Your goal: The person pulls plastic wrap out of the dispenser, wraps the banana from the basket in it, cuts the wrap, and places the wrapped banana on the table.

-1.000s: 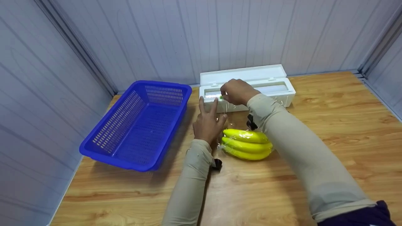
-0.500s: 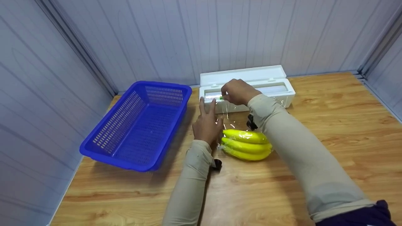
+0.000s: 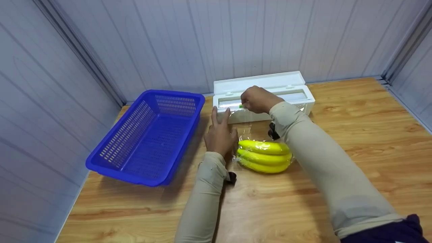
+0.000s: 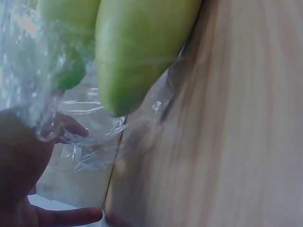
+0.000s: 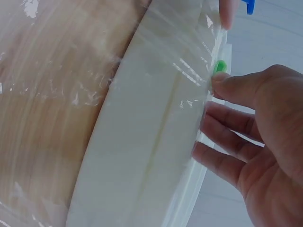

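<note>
A white cling film dispenser box [image 3: 263, 116] stands near the back wall with its lid raised and a film roll inside. Clear film [image 5: 182, 71] runs over its front edge and down toward a bunch of yellow bananas [image 3: 265, 157] wrapped in film. My right hand [image 3: 258, 99] pinches a small green slider [image 5: 220, 66] on the box's front rim, thumb against it. My left hand [image 3: 220, 136] has its fingers spread, two fingertips at the front rim's left end. In the left wrist view, film lies crumpled around the banana tips [image 4: 125, 90], beside the left hand.
A blue plastic basket [image 3: 175, 168] with slotted sides stands left of the dispenser and the left forearm. The wooden table [image 3: 270, 212] meets pale panelled walls [image 3: 162, 44] at the back and sides.
My right hand has slid slightly right along the rim with the green slider. The left fingers stay at the rim's left end. The head view has shifted a little.
</note>
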`<state>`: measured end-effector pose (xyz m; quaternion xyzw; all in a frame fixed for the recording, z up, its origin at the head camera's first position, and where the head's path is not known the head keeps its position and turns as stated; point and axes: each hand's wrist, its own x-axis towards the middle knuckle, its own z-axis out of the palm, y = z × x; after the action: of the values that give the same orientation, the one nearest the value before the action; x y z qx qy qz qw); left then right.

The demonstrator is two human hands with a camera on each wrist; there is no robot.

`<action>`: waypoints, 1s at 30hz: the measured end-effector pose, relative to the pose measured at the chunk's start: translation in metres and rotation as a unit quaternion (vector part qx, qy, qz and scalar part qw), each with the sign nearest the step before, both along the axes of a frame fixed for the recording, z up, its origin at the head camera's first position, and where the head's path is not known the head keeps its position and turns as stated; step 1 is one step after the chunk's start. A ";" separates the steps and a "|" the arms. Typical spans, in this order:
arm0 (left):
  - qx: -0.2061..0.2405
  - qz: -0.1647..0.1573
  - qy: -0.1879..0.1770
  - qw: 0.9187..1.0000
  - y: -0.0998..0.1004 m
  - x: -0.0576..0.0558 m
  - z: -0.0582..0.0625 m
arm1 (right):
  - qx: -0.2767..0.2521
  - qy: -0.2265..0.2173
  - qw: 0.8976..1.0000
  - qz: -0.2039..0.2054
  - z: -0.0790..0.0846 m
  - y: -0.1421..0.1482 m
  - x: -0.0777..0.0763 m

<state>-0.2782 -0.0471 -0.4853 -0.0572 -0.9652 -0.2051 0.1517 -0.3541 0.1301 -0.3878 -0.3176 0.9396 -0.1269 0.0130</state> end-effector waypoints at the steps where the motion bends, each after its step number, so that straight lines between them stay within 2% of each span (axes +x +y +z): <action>1: -0.001 -0.001 -0.001 1.000 0.000 0.000 0.000 | -0.002 -0.001 1.000 -0.003 -0.001 0.001 -0.001; 7: 0.007 0.000 -0.009 1.000 -0.003 0.001 0.002 | -0.002 0.007 1.000 -0.015 -0.005 0.005 0.000; 13: 0.016 0.001 -0.003 1.000 -0.005 0.000 0.003 | -0.002 0.022 0.999 -0.022 -0.005 0.007 0.002; 23: 0.028 0.002 -0.013 1.000 -0.006 -0.001 0.001 | 0.010 0.005 0.999 -0.029 -0.001 0.013 0.003; 30: 0.031 -0.002 -0.003 1.000 -0.006 -0.002 0.002 | 0.021 0.005 0.999 -0.044 0.001 0.018 0.004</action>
<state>-0.2803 -0.0527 -0.4835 -0.0538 -0.9586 -0.2358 0.1503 -0.3499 0.1476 -0.3865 -0.2764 0.9552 -0.1054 0.0091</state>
